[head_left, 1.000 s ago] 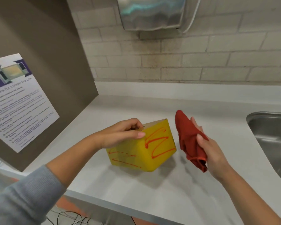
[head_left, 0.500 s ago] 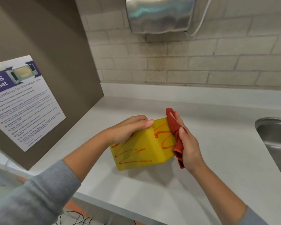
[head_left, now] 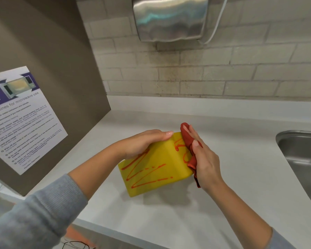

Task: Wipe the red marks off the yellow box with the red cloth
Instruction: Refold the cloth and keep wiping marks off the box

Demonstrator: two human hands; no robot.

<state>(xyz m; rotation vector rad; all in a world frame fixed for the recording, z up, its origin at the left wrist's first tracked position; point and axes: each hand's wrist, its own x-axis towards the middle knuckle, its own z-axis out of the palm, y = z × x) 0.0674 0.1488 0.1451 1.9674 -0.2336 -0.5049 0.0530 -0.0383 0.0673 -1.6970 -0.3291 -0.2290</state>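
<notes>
Right hand [head_left: 204,160] presses red cloth [head_left: 188,139] on yellow box [head_left: 156,169]; white counter [head_left: 169,221].

— What did the person wear?
— Grey knit sleeves: the left sleeve [head_left: 31,218] was pushed up the forearm, the right sleeve [head_left: 284,239] ended short of the wrist.
— And the hands?
— Both bare; no rings or watch.

Left hand [head_left: 144,143] gripping, right hand [head_left: 204,159] clenched, forearms converging

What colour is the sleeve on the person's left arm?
Grey, a soft knit-looking sleeve, seen best at the lower left of the head view.
</notes>
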